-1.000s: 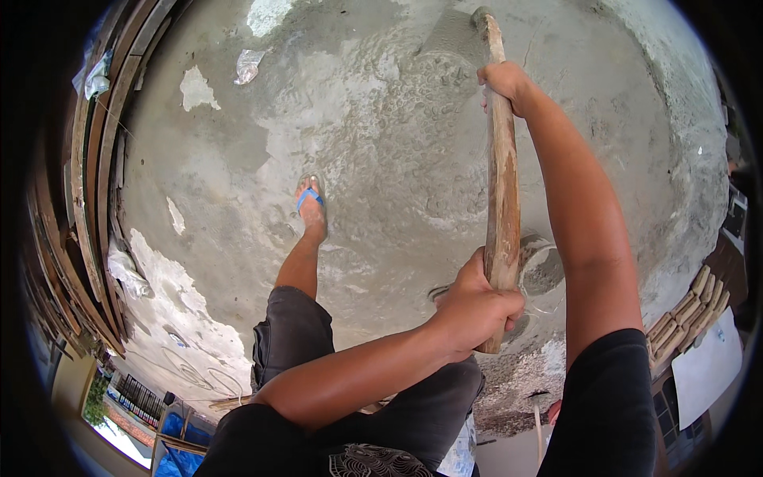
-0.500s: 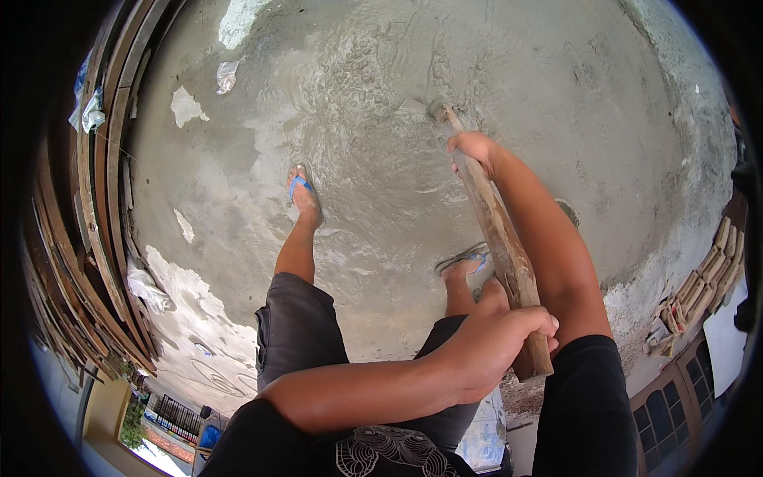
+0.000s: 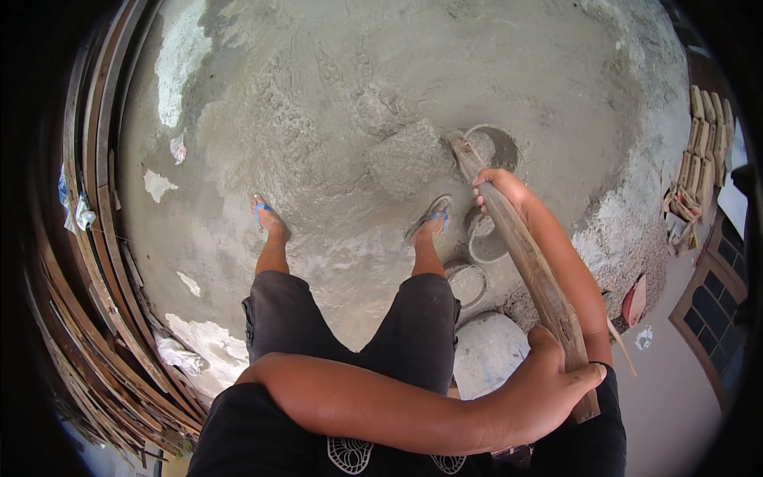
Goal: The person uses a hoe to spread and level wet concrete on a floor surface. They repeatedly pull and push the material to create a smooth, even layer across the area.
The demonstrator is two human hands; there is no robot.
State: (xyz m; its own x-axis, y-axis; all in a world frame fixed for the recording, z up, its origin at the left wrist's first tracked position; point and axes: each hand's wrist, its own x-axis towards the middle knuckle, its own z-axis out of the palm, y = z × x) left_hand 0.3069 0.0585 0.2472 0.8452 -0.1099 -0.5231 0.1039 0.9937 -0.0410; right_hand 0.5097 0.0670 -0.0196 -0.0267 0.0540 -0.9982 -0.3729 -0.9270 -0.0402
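Both my hands grip the thick, rough wooden handle [image 3: 536,270] of a hoe, slanting from my right hip toward the wet grey mortar [image 3: 342,151]. My left arm crosses my body, and my left hand [image 3: 556,381] is closed round the handle near its butt end. Farther up, my right hand [image 3: 506,192] wraps the handle close to its far end. The hoe's blade [image 3: 409,159] seems coated in mortar and blends into the wet mix, so its outline is hard to make out. Mortar-smeared buckets [image 3: 515,155] stand just beside the handle.
My feet, in blue-strapped sandals [image 3: 437,219], stand in the mix. Another bucket [image 3: 467,285] and a pale rounded container [image 3: 490,358] are near my right leg. Long wooden boards [image 3: 103,230] line the left. Gravel [image 3: 628,254] and stacked tan blocks [image 3: 701,151] lie at right.
My right foot has stepped forward, level with the left. The handle's butt has swung right and nearer me. My view has shifted right, bringing the buckets into sight.
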